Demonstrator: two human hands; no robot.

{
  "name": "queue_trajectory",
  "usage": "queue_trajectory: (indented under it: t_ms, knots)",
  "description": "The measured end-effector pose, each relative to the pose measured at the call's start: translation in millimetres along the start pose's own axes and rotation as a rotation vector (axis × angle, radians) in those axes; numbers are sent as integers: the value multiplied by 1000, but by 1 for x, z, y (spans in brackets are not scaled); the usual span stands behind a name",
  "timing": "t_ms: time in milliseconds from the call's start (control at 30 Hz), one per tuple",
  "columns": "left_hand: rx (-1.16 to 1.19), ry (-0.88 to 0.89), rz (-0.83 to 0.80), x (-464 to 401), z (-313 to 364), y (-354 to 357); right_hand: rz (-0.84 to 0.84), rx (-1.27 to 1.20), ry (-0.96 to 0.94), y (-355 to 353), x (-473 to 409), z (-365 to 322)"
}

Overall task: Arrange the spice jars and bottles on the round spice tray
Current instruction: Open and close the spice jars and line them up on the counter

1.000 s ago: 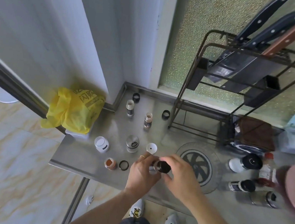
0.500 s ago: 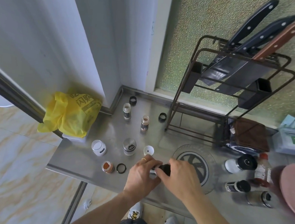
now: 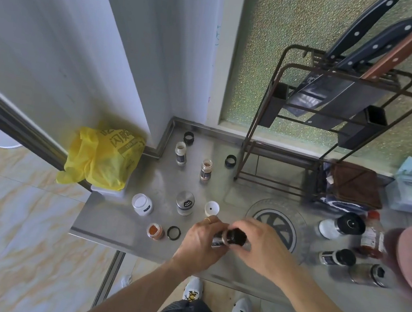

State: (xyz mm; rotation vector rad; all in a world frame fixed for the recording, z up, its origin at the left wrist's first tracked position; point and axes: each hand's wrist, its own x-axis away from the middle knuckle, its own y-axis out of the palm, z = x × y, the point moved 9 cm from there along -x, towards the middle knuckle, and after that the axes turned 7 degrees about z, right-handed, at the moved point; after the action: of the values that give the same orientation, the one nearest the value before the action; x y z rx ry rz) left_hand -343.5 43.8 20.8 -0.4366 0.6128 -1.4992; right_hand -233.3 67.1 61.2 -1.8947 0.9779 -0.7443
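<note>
L hand (image 3: 201,240) is wrapped around a small jar (image 3: 219,238), which is held over the steel counter (image 3: 118,225) near its front edge. R hand (image 3: 259,242) is closed on the jar's black cap (image 3: 236,236). Both forearms are reached in from below, with wrists close together. Jar is tilted, long axis roughly L-R, with the cap end pointed R toward the tray (image 3: 278,225).

The round clear tray is seen just R of the hands, bare on the part visible. W/in reach to the L: open orange-spice jar (image 3: 155,231) beside a black ring (image 3: 173,232), white jar (image 3: 142,204), steel shaker (image 3: 185,203), white cap (image 3: 212,207). Farther back, two upright open jars (image 3: 181,152) (image 3: 206,170) and two more black rings (image 3: 189,138) (image 3: 230,161) are placed.

R of the tray, several bottles are laid on their sides, incl. a red-capped one (image 3: 373,234). A knife rack (image 3: 334,114) is stood at the back against frosted glass. A yellow bag (image 3: 101,156) is sat at the counter's L corner; marbled floor tile is visible below.
</note>
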Motion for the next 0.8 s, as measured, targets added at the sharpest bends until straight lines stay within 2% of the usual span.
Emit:
queue_trajectory:
  t_ms: [100, 200, 300, 433, 567, 667, 800]
  knots:
    - [9, -19, 39, 0, 3, -2, -20, 103, 152, -3, -4, 12]
    - [-12, -53, 60, -3, 0, -3, -40, 34, 128, 2, -5, 5]
    - [-6, -42, 49, -2, -2, -3, -5, 137, 236, -4, -4, 11]
    - [-3, -65, 67, 1, -11, -7, -18, 42, 171, 2, -4, -2]
    - [-11, -38, 45, 4, -13, -5, 43, 90, 217, -3, -8, -4]
    - [-14, -86, 70, 6, -21, -4, -14, 14, 169, 6, -10, -8]
    - [-25, -156, 110, 11, -29, 5, 99, 106, 219, 19, -10, -7]
